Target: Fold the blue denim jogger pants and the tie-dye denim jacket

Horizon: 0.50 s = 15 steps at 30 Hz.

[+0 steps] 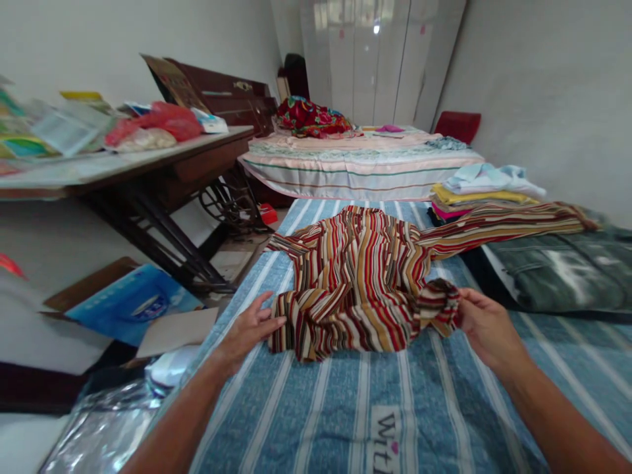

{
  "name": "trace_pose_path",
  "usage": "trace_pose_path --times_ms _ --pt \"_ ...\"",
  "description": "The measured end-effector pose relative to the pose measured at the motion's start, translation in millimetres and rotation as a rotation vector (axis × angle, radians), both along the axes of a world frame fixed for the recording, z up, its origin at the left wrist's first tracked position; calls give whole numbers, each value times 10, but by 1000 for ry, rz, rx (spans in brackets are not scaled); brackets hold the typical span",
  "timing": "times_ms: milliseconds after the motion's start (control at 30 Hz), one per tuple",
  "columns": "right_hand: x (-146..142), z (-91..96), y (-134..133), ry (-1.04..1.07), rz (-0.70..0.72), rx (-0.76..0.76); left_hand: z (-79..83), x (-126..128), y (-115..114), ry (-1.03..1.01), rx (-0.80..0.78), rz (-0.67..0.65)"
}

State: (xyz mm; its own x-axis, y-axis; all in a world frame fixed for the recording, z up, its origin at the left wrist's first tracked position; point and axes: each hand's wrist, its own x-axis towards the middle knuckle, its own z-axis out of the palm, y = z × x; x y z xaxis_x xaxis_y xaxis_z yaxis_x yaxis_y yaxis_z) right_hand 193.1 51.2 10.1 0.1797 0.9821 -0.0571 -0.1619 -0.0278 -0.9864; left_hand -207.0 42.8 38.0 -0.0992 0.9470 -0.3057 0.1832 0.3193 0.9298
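A long-sleeved striped shirt [355,270] in red, tan, black and white lies spread on a blue striped bedsheet [326,421], collar at the far end. Its near hem is bunched and partly folded over. At the hem's left corner is my left hand [249,329], fingers apart, fingertips touching the cloth. My right hand [486,326] pinches the hem's right corner, which is lifted and crumpled. The right sleeve stretches out over the clothes at the right, while the left sleeve lies short and bent near the bed's left edge.
Folded clothes [481,191] are stacked at the right, with dark green folded garments [567,270] nearer. Along the left stands a sewing machine table [217,141] bearing bags and packets. Cardboard boxes [133,306] sit on the floor below. Another bed [365,171] lies beyond.
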Motion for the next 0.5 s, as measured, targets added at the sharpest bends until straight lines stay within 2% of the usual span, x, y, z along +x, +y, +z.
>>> trace_pose_path --times_ms 67,167,233,333,433,500 --pt "81 -93 -9 108 -129 -50 -76 86 -14 -20 12 25" --pt "169 -267 -94 28 -170 -152 -144 207 -24 -53 17 86" --pt "217 -347 -161 -78 -135 -177 -108 234 -24 -83 -10 149" --pt "286 -370 -231 -239 -102 -171 59 147 16 -232 -79 243" --pt "295 -327 -293 -618 -200 -75 215 -6 98 -385 -31 360" --pt "217 -302 -367 -945 -279 74 232 -55 131 -429 26 467"
